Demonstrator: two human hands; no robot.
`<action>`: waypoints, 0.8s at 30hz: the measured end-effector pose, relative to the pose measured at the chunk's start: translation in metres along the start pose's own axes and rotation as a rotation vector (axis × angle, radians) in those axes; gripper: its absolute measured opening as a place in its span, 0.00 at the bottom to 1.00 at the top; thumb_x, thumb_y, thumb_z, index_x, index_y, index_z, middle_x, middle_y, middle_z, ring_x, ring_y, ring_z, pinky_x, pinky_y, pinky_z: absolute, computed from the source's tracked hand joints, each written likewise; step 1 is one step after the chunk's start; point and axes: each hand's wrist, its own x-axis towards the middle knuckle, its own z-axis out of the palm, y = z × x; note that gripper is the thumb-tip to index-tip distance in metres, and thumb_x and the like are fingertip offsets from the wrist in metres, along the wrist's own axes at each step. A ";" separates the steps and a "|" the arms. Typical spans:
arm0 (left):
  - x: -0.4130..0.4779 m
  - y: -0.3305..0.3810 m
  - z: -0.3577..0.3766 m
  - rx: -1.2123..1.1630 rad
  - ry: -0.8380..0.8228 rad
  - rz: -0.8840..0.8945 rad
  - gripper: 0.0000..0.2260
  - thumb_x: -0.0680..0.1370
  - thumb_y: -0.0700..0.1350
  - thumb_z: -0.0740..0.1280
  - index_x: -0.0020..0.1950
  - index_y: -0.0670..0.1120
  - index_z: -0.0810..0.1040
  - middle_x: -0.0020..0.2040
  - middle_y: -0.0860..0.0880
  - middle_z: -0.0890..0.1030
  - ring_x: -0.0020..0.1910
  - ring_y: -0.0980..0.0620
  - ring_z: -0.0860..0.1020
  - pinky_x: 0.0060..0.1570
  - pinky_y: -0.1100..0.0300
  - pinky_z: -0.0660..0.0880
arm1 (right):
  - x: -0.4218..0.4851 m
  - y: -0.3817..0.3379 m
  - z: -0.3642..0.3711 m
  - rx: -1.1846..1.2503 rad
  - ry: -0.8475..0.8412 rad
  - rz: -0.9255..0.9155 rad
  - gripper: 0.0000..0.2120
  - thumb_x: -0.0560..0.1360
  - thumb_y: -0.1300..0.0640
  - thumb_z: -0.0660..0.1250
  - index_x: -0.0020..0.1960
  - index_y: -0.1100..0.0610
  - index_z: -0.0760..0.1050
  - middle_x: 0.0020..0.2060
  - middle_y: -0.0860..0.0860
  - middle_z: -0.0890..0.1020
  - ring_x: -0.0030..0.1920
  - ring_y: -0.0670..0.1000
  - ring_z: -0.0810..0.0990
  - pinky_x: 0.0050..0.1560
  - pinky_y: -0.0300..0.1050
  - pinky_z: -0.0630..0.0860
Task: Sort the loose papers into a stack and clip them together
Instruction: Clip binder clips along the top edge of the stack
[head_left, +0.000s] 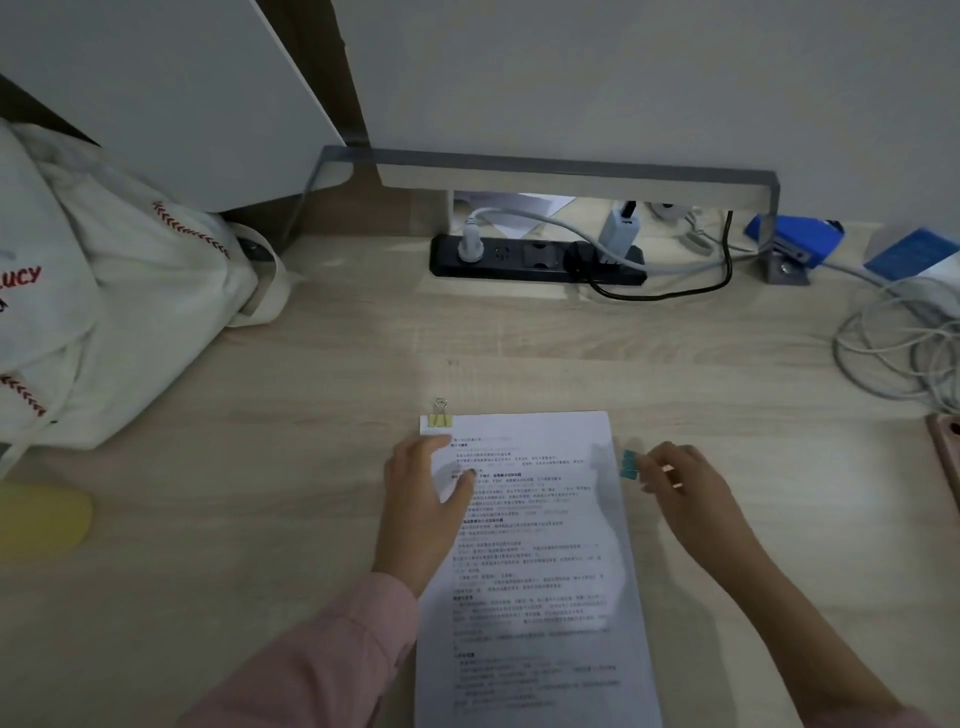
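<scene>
A stack of printed papers (540, 561) lies squared up on the wooden desk (260, 467), running toward me. A yellow binder clip (440, 419) grips its far left corner. My left hand (426, 499) rests flat on the upper left part of the sheets, fingers spread. My right hand (680, 483) pinches a teal binder clip (628, 464) just beside the stack's right edge, near the top. Whether the teal clip touches the paper is unclear.
A white cloth bag (104, 312) fills the left side. A black power strip (535, 260) with plugs sits at the back under a metal stand (571, 174). Coiled cables (893, 358) and blue boxes (795, 239) lie at right. A yellow object (41, 519) sits at left edge.
</scene>
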 end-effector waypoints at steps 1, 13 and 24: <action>-0.001 0.009 0.001 -0.054 -0.076 -0.001 0.14 0.76 0.46 0.66 0.61 0.49 0.73 0.59 0.56 0.70 0.62 0.56 0.68 0.58 0.67 0.64 | -0.003 -0.010 0.001 0.049 -0.069 -0.010 0.11 0.79 0.55 0.59 0.38 0.54 0.71 0.40 0.47 0.77 0.39 0.49 0.79 0.40 0.41 0.74; 0.000 0.043 0.016 -0.356 -0.409 -0.015 0.07 0.80 0.42 0.58 0.44 0.50 0.73 0.38 0.55 0.79 0.36 0.65 0.77 0.40 0.68 0.74 | 0.000 -0.051 0.030 0.407 -0.304 -0.007 0.14 0.71 0.46 0.65 0.43 0.57 0.70 0.31 0.50 0.80 0.29 0.46 0.78 0.33 0.38 0.76; 0.014 0.041 0.034 -0.487 -0.272 -0.110 0.06 0.80 0.43 0.59 0.47 0.49 0.73 0.44 0.53 0.80 0.42 0.64 0.79 0.42 0.68 0.75 | 0.017 -0.054 0.047 0.661 -0.282 0.170 0.16 0.77 0.48 0.60 0.49 0.57 0.81 0.42 0.54 0.85 0.44 0.47 0.84 0.47 0.39 0.79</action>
